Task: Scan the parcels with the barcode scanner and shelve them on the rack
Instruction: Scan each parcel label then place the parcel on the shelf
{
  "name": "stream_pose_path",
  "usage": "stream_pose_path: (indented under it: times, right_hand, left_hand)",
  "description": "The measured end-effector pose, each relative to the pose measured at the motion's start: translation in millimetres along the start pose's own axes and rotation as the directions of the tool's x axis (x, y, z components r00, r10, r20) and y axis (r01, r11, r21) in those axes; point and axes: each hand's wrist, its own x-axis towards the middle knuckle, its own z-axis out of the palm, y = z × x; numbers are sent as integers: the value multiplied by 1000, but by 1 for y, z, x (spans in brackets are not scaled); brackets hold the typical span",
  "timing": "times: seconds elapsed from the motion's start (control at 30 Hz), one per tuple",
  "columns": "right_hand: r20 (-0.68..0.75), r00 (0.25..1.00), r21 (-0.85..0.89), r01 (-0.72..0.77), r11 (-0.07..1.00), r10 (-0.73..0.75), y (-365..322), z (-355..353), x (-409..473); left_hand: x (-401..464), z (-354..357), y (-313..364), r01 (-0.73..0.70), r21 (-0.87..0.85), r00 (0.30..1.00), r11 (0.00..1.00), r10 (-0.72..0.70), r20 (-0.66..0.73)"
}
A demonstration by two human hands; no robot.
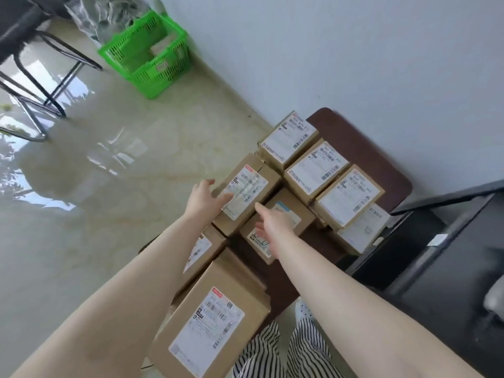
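hands: left hand (203, 199) and right hand (274, 222) were both spread, fingers apart, gripping nothing; they flanked one parcel, probably to lift it from either side.
table: a low dark table (379, 165) against the wall carried the cartons, labels up, likely so barcodes could be read.
nearest carton: the big box (215, 320) sat at the near edge.
target parcel: the long box (246, 193) lay mid-table, left fingers touching it.
obstacles: neighbouring boxes pressed close beside it.
basket: a green basket (152, 75) stood well apart.
scanner, rack: not seen.
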Motion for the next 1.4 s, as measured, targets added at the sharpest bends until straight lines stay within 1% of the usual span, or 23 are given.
stream_pose_path:
  times: [0.1,0.17,0.27,0.5,0.67,0.73,0.87,0.93,1.0,1.07,1.13,1.2,1.3,1.4]
  right_hand:
    - [-30,1000,-23,-5,1000,5,0,17,13]
    - [-44,999,-8,-9,1000,9,0,23,17]
    - [-71,997,16,-16,1000,17,0,34,20]
    - [-51,997,-37,59,998,-60,-2,51,8]
    - [-38,991,-134,120,984,-126,-8,52,7]
    - [-37,989,-168,138,976,-146,-7,50,13]
    - [-33,985,-236,154,960,-166,-2,49,25]
    - [-33,987,-268,141,953,-155,2,56,33]
    - [-46,988,-263,132,956,-149,3,62,41]
    - [-61,986,-255,137,957,-157,5,65,46]
    - [-72,983,-237,145,961,-166,8,66,44]
    - [-78,978,-237,173,956,-196,10,68,39]
    - [-83,961,-222,240,945,-263,6,71,29]
    - [-46,944,-199,313,929,-328,-2,74,13]
  left_hand:
    - [18,6,-10,-12,60,998,998,8,55]
    - [22,10,-14,-10,64,997,998,5,78]
    - [24,14,-17,-35,55,998,998,32,58]
    - [18,0,-34,-29,-26,997,999,31,77]
    - [19,0,-42,14,-141,999,990,-8,47]
    - [22,4,-44,22,-161,999,987,-17,38]
    - [30,8,-50,33,-138,998,990,-27,50]
    - [35,6,-53,32,-73,995,997,-25,95]
    - [40,6,-55,1,-18,991,1000,2,137]
    - [40,5,-56,-12,-23,990,1000,15,143]
    - [37,3,-58,-28,-40,991,999,33,129]
    - [30,2,-57,-48,-67,995,997,54,86]
    - [18,-5,-55,-72,-147,997,986,75,13]
    - [5,-17,-50,-95,-232,995,968,86,-52]
